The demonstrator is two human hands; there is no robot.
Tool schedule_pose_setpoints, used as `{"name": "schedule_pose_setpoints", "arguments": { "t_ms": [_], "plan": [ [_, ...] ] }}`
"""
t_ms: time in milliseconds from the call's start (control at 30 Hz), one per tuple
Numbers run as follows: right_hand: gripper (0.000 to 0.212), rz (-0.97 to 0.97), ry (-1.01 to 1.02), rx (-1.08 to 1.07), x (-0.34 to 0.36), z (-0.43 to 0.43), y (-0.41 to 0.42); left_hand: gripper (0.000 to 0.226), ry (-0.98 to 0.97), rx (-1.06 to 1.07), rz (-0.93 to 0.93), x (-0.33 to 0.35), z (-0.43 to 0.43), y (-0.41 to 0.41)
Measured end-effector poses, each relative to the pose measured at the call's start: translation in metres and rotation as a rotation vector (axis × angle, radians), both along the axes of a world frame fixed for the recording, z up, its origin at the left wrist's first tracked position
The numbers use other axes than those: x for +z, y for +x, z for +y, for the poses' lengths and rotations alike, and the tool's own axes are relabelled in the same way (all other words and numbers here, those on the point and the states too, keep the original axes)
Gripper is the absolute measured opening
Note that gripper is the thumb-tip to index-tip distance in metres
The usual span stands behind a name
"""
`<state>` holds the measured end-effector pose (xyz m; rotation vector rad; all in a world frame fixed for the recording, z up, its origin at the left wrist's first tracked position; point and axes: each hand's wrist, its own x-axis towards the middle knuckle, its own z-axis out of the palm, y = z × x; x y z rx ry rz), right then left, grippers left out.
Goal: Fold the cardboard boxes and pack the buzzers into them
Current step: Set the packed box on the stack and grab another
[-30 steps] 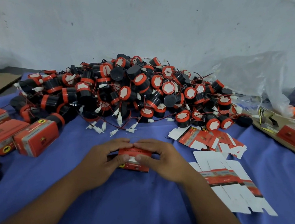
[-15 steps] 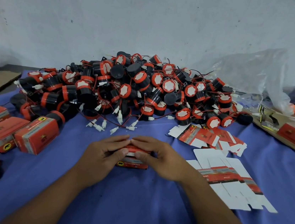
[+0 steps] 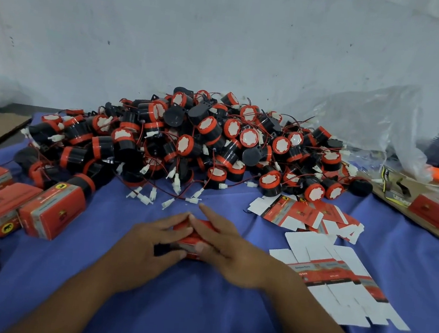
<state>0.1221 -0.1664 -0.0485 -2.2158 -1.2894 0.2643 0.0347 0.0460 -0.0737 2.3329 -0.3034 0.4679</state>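
Head view looks forward and down, close over the blue tablecloth [image 3: 194, 315], facing the wall [image 3: 228, 43]

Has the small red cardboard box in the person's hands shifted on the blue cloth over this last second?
No. The small red cardboard box sits at the same spot beside the flat white box blanks.

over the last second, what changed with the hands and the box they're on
Both hands, left and right, closed further over the small red box, fingers now tented across its top, hiding more of it. Neither let go. The buzzer pile, finished boxes and flat blanks stayed put.
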Motion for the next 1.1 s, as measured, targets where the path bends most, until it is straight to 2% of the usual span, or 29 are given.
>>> {"name": "schedule_pose_setpoints", "arguments": {
  "t_ms": [100,167,333,433,500,567,633,700,800,867,933,967,1033,1100],
  "plan": [
    [0.078,-0.152,-0.111,-0.007,-0.005,0.003,-0.004,0.057,-0.044,0.035,-0.02,-0.001,0.001,0.001],
    [0.077,-0.244,-0.069,-0.031,-0.011,0.009,-0.007,0.057,-0.056,0.062,-0.015,-0.001,0.002,0.001],
    [0.053,-0.131,0.224,-0.079,-0.014,0.013,0.0,0.053,-0.054,0.156,-0.113,-0.004,0.004,0.004],
    [0.053,-0.098,0.218,-0.053,-0.018,0.013,0.002,0.059,0.101,0.147,-0.009,-0.01,0.004,0.006],
    [0.062,-0.081,0.171,-0.056,-0.022,0.012,0.003,0.056,0.179,0.221,-0.056,-0.011,0.004,0.006],
    [0.066,-0.123,0.12,-0.162,-0.023,0.007,0.012,0.046,0.251,0.39,-0.148,-0.007,0.013,0.007],
    [0.064,-0.226,0.068,-0.383,-0.017,-0.004,0.025,0.036,0.306,0.648,-0.101,-0.003,0.033,0.006],
    [0.064,-0.334,0.033,-0.641,-0.009,-0.02,0.04,0.04,0.331,0.879,-0.024,0.002,0.058,0.001],
    [0.064,-0.409,-0.037,-0.909,-0.01,-0.054,0.063,0.046,0.351,1.075,0.041,0.008,0.084,-0.01],
    [0.059,-0.295,-0.092,-0.975,-0.015,-0.069,0.074,0.052,0.297,1.159,0.116,0.01,0.094,-0.015],
    [0.037,-0.237,-0.126,-1.013,-0.018,-0.074,0.082,0.057,0.244,1.217,0.156,0.01,0.099,-0.016],
    [0.027,-0.257,-0.161,-1.028,-0.018,-0.075,0.084,0.057,0.224,1.232,0.154,0.009,0.1,-0.016],
    [0.023,-0.33,-0.234,-1.048,-0.014,-0.072,0.084,0.056,0.197,1.228,0.106,0.007,0.098,-0.016],
    [0.017,-0.463,-0.204,-1.036,0.0,-0.07,0.079,0.062,0.184,1.218,0.065,0.007,0.095,-0.013]
  ]
}}
